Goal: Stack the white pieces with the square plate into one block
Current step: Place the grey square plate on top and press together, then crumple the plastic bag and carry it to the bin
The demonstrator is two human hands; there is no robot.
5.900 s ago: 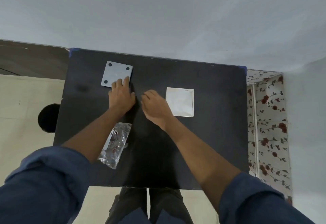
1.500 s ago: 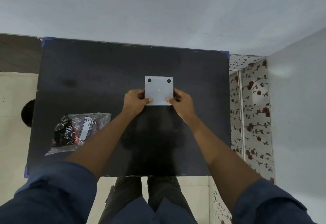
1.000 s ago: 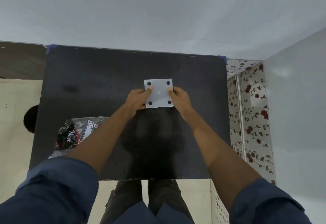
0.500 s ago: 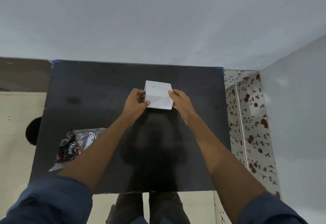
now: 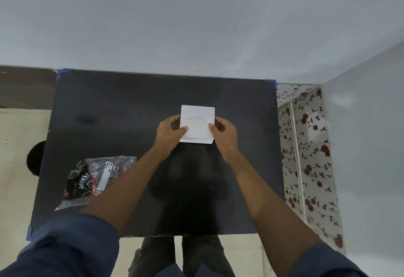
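Observation:
A white square block [image 5: 197,119] is held over the middle of the black table [image 5: 131,106]. Its upper face is plain white with a faint round outline in the centre. My left hand [image 5: 169,131] grips its left edge, thumb on top. On the opposite edge my right hand [image 5: 225,133] grips it the same way. The grey square plate with four holes is not visible; I cannot tell whether it lies underneath the white face.
A clear plastic bag [image 5: 94,178] with dark printed contents lies at the table's front left. A wall runs along the far edge, and a floral-patterned surface [image 5: 306,145] stands to the right of the table. A dark round object [image 5: 35,158] sits on the floor at left.
The two squares lay apart on the table earlier. A second ago the top face showed four dark holes; now the block is turned over, showing a plain white face, held in both hands.

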